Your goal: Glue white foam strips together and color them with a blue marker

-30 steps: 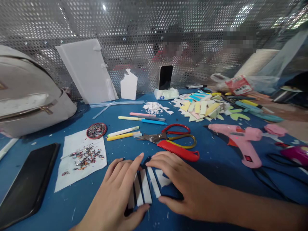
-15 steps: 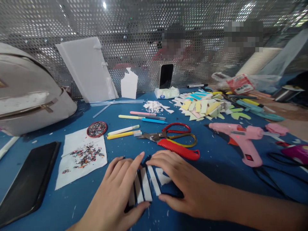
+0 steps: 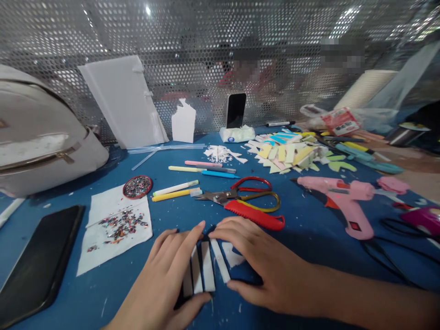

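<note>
My left hand [image 3: 163,270] lies low over several white strips [image 3: 207,266] set side by side on the blue table. Its index finger stretches past their far ends, and the thumb is by their near ends; part of the row is hidden under the palm. My right hand [image 3: 261,266] arches over the table, fingers and thumb apart. A slanted white strip [image 3: 220,260] spans from its fingertips to its thumb tip. Under those fingers a white scrap [image 3: 232,254] partly shows. Both hands are open, fingertips close together at the far side of the strips.
Red-handled scissors [image 3: 220,197] and a red utility knife [image 3: 254,215] lie beyond my hands. A pink glue gun [image 3: 343,192] with cords is right. Left are a paper [image 3: 85,250] with glitter bits and a black phone [image 3: 41,252]. Markers [image 3: 177,195] and foam scraps [image 3: 292,153] lie behind.
The view has shifted slightly. The white strips under my hands keep nearly the same places, and both hands hold almost the same pose.
</note>
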Demonstrator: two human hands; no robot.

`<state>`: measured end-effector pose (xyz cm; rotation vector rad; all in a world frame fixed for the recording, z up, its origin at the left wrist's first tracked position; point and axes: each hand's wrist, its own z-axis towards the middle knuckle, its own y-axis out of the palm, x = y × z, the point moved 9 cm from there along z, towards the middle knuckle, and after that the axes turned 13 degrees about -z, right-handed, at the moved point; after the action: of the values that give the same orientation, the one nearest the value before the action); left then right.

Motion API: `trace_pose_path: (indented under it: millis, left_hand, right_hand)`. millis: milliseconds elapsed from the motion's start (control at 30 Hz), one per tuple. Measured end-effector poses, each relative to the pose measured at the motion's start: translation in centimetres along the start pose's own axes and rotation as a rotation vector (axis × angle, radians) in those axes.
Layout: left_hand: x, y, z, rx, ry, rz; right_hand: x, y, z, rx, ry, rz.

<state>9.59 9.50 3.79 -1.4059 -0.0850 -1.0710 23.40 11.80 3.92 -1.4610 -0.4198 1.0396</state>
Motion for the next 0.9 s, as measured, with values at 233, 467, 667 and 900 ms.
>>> trace_pose_path:
  millis: [233,467,667,900]
  left_hand:
    - [0.18,-0.17,0.09,0.0,0.015,0.004]
    - [0.1,0.13,0.2,-0.014,0.019,0.035]
    - [-0.04,0.49,0.29,0.012,0.046,0.007]
    - [0.19,0.52,0.4,0.001,0.048,-0.023]
  right_hand:
    - [-0.08,-0.16,-0.05,-0.002,0.005,0.003]
    - [-0.05,-0.02,0.01,-0.022,0.009,-0.001]
    - [-0.1,0.05,0.07,0.001,-0.003,-0.002]
    - [-0.07,-0.04,0.36,0.007,0.006,0.007]
